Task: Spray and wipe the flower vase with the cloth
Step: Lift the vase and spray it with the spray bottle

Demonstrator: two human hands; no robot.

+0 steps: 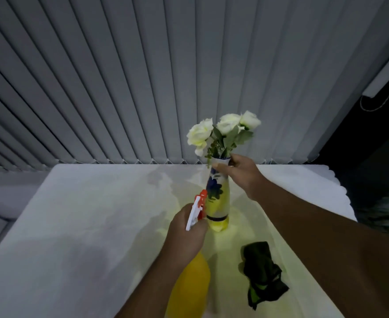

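A tall flower vase (218, 203), white and yellow with a blue flower pattern, stands upright on the white table (85, 226). White roses (225, 127) rise from its mouth. My right hand (239, 173) grips the vase at its neck. My left hand (186, 230) holds a yellow spray bottle (189, 288) by its white and red trigger head (197, 211), whose nozzle points at the vase's lower body from close by. A dark green cloth (263, 274) lies crumpled on the table, to the right of the bottle and in front of the vase.
Grey vertical blinds (143, 76) hang right behind the table's far edge. The table's right edge (342, 193) is scalloped, with a dark area beyond it. A grey ledge (1, 196) lies to the left of the table.
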